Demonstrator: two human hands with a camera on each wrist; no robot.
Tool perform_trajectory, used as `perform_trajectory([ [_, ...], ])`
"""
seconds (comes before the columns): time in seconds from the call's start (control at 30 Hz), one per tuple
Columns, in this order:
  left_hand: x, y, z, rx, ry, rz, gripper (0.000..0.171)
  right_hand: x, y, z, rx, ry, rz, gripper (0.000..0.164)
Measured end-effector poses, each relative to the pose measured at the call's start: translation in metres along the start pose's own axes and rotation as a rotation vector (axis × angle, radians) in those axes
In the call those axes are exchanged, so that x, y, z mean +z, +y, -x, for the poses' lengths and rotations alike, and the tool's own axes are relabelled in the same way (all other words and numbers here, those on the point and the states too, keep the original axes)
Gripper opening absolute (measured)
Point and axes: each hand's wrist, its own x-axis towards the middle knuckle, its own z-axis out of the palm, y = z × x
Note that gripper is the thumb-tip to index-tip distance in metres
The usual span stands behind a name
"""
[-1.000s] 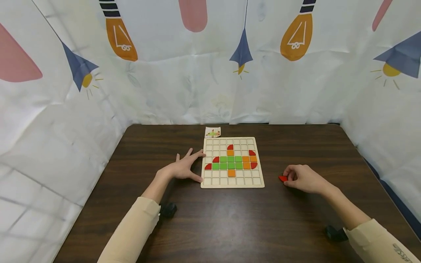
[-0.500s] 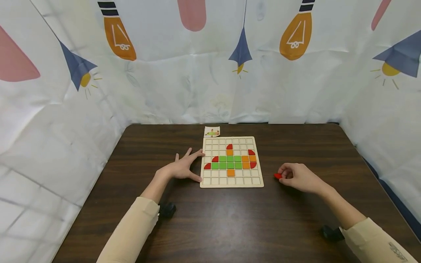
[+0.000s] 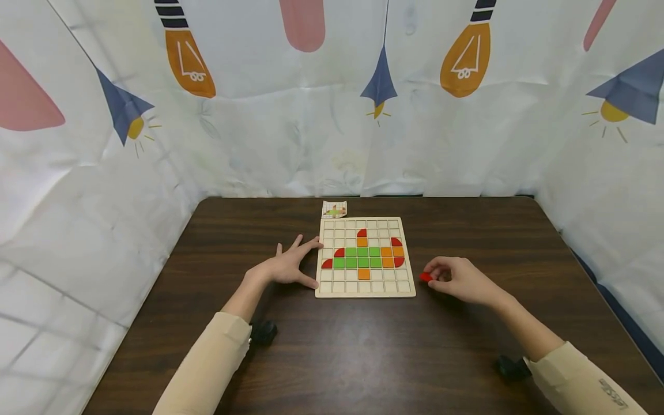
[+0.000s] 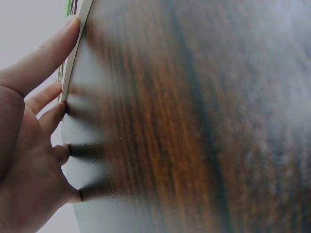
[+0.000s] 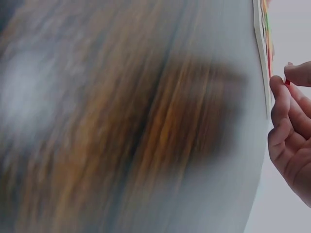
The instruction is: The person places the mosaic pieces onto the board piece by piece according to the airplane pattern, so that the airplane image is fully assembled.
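Note:
A pale square grid board (image 3: pixel 342 287) lies on the table with green, orange and red tiles laid in its cells. My left hand (image 3: pixel 285 264) is spread at the board's left side, thumb and index fingertip touching its edge. In the left wrist view, the left thumb (image 4: pixel 48 56) rests against the board's rim and other fingertips touch the tabletop. Just right of the board, my right hand (image 3: pixel 461 279) pinches a small red tile (image 3: pixel 426 277) between thumb and fingers. Most of that tile is hidden by the fingers in the right wrist view.
A small picture card (image 3: pixel 334 209) with a similar coloured pattern lies behind the board's upper left corner. The dark wooden table (image 3: pixel 363 351) ends at a white printed curtain (image 3: pixel 311 138). Dark wrist devices sit under both forearms.
My right hand has moved left with the red tile, from well right of the board to close beside its right edge. The left hand and the board stay in place.

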Motion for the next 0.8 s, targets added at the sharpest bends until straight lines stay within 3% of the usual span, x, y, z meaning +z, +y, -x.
perform_trajectory([
  [0.3, 0.0, -0.001, -0.001, 0.001, 0.0, -0.002, 0.101, 0.01, -0.008, -0.01, -0.015, -0.027, -0.039, 0.018],
  [0.8, 0.0, -0.001, 0.0, 0.004, 0.0, 0.002, 0.101, 0.02, -0.022, -0.023, -0.059, 0.01, -0.043, 0.02],
])
